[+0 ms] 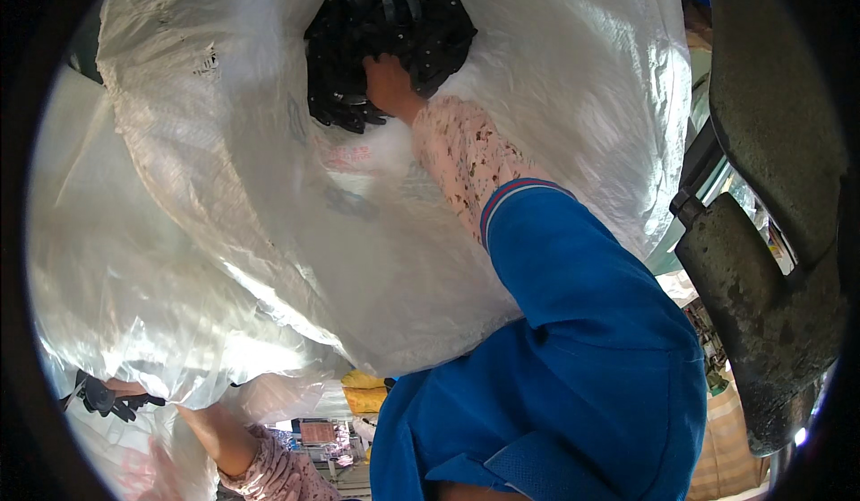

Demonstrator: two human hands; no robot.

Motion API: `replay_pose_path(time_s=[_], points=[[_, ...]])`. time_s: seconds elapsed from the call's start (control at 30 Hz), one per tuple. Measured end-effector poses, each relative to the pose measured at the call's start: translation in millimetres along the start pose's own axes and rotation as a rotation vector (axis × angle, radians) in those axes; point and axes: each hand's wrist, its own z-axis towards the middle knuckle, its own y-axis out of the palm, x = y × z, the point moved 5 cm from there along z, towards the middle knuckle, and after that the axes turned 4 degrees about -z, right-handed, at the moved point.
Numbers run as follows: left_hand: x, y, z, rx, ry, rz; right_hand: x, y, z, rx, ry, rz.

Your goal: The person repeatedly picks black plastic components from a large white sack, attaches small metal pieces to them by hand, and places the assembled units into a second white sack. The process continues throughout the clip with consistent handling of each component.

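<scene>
A heap of small, irregular black pieces (pixel 408 28) is contained in a white woven-plastic sack (pixel 367 254) at twelve o'clock. It is touched by the right hand (pixel 391 85), whose closure cannot be told. At eight o'clock, similar black parts (pixel 100 399) are seen against the left hand (pixel 127 388), its grip obscured.

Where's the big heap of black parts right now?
In the head view, the black heap is near top centre, slightly left, inside the white bag, with the right hand on it.
</scene>
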Motion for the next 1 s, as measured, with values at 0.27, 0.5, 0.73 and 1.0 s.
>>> replay_pose_path(time_s=[0.27,0.5,0.73,1.0], points=[[2.1,2.3,1.2,0.009,-0.005,-0.017,-28.3,13.3,-62.6,-0.133,-0.261,-0.071],[3.5,6.5,0.3,0.012,-0.005,-0.042,-6.9,17.5,-90.6,-0.302,-0.225,-0.163],[7.4,4.7,1.4,0.019,-0.017,-0.064,48.4,-12.5,-54.9,-0.346,-0.141,-0.208],[16.1,-8.2,-8.2,0.011,-0.069,-0.108,40.4,-78.2,8.9,0.276,-0.374,-0.210]])
